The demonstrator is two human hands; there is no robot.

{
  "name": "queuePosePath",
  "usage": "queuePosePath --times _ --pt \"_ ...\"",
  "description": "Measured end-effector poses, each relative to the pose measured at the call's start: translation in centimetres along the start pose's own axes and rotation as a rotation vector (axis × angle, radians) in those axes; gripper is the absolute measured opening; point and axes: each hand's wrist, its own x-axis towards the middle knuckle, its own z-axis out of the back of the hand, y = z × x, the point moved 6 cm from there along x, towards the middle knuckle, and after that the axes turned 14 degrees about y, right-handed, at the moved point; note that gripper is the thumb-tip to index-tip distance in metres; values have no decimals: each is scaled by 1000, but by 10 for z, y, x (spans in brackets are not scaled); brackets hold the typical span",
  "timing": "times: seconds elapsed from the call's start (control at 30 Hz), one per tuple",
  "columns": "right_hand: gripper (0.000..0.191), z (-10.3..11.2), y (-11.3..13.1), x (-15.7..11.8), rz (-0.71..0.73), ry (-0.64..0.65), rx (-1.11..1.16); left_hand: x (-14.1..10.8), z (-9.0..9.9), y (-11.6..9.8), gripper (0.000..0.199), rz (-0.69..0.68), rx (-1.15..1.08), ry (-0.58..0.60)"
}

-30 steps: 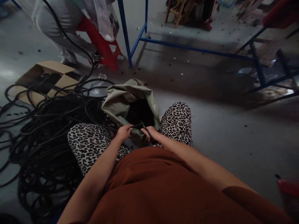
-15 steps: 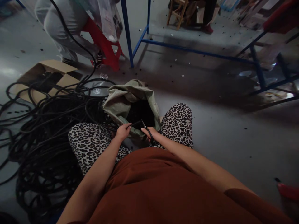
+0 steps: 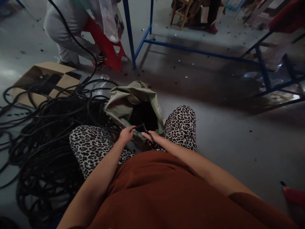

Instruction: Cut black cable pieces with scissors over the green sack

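Note:
Between my knees stands a greenish woven sack [image 3: 119,106], its mouth open and its inside dark. My left hand [image 3: 126,134] is closed on a black rubber strip [image 3: 137,127], whose end sticks out over the sack's near rim. In my right hand [image 3: 152,136] is a pair of scissors [image 3: 150,136] with dark handles, its blades pointing up and left at the strip's end. Whether the blades touch the strip I cannot tell. A big heap of black tubing or cord [image 3: 54,127] lies on the floor to my left.
A cardboard box [image 3: 69,84] with black contents stands at the left, behind the heap. Beyond it a person in grey trousers [image 3: 57,28] sits by a red stool [image 3: 111,54]. A blue metal frame [image 3: 190,49] crosses the back. Small black scraps dot the floor.
My right hand and the scissors have shifted slightly left, nearer the strip. My left hand stays almost in place. The seated person's leg and the cardboard box have moved a little.

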Motion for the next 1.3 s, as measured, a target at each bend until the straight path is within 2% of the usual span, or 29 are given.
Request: queuePosePath --times 0.47,0.77,1.03,1.3 --pt "47 3 5 1 28 -7 -76 2 -5 -1 33 -27 7 34" --pt "47 3 -2 2 -2 -13 -5 -1 -5 -6 32 -41 -10 64" --pt "39 10 5 -9 -52 -105 -57 -5 -4 -20 31 -55 -38 47" --pt "42 19 -3 0 -26 -187 -106 -5 -7 -16 32 -45 37 82"
